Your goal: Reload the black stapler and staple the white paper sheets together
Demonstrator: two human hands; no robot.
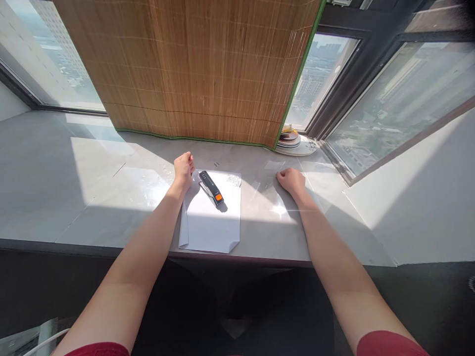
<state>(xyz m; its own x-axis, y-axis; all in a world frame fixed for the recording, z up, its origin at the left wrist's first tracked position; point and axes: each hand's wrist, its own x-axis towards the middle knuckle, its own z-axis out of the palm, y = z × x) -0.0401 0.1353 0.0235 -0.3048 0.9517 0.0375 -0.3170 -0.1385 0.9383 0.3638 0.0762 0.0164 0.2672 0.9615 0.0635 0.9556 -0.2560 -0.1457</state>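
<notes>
Several sheets of white paper lie stacked on the sill, with one lower corner curled up and some writing at the top right. On them rests a black stapler with an orange patch at its near end. My left hand is closed in a loose fist beside the top left corner of the paper. Well to the right of the sheets, my right hand rests on the sill, its fingers curled. Nothing shows in either hand. Two tiny staples lie just beyond the paper.
A bamboo blind with green edging hangs down in front of the window. Stacked plates stand at the back right corner. Windows flank the pale stone sill, whose front edge runs below my forearms.
</notes>
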